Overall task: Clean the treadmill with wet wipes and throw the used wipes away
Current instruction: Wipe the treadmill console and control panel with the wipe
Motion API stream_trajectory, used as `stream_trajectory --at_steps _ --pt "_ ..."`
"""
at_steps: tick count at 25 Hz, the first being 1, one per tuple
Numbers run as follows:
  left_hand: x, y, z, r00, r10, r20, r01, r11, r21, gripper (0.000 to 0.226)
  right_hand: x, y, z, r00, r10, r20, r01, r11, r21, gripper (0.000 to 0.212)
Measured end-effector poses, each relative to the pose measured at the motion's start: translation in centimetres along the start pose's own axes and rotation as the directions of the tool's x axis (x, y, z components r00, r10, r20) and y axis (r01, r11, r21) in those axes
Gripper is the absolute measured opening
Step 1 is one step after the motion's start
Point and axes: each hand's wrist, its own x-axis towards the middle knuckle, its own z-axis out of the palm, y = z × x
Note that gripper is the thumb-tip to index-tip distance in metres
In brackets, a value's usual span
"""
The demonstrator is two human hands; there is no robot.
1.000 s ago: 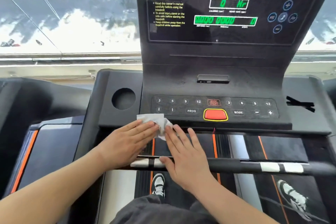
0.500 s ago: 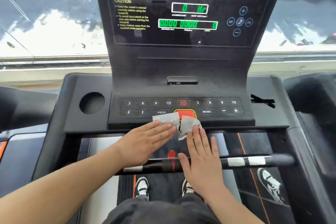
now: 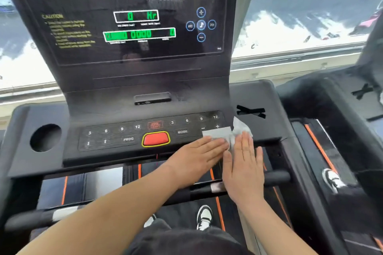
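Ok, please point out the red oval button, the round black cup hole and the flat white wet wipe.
red oval button (image 3: 155, 138): head view, its centre.
round black cup hole (image 3: 45, 137): head view, middle of the opening.
flat white wet wipe (image 3: 216, 132): head view, its uncovered upper part.

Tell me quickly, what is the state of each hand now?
Left hand: open, straight fingers pressing a flat white wet wipe on the black treadmill console.
Right hand: open, straight fingers pressing a crumpled white wet wipe.

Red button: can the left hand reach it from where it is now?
Probably yes. The red button sits close beside the left hand, which presses flat on a wet wipe on the panel. Nothing lies between them, so a short slide sideways should do.
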Motion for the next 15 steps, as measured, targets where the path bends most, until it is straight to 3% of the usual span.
stream_trajectory --at_steps 3,7,12,15 --pt "4.3 1.5 -1.0 0.999 0.043 0.033 -0.044 0.998 0.034 0.053 1.3 3.1 -1.1 0.992 -0.101 -0.078 0.098 0.994 -0.039 0.055" --pt "7.8 2.6 -2.3 0.996 0.000 0.085 -0.004 0.999 0.051 0.057 4.5 6.4 -3.3 0.991 -0.134 -0.010 0.131 0.979 -0.157 0.054" --pt "10.6 3.8 -3.6 0.941 -0.303 0.150 0.321 0.941 -0.112 0.067 7.3 8.7 -4.8 0.988 -0.035 0.153 0.071 0.968 -0.241 0.071" --pt "12.4 2.4 -4.3 0.918 -0.342 0.201 0.379 0.907 -0.183 0.065 9.4 9.4 -5.2 0.969 -0.016 0.248 0.067 0.978 -0.196 0.079"
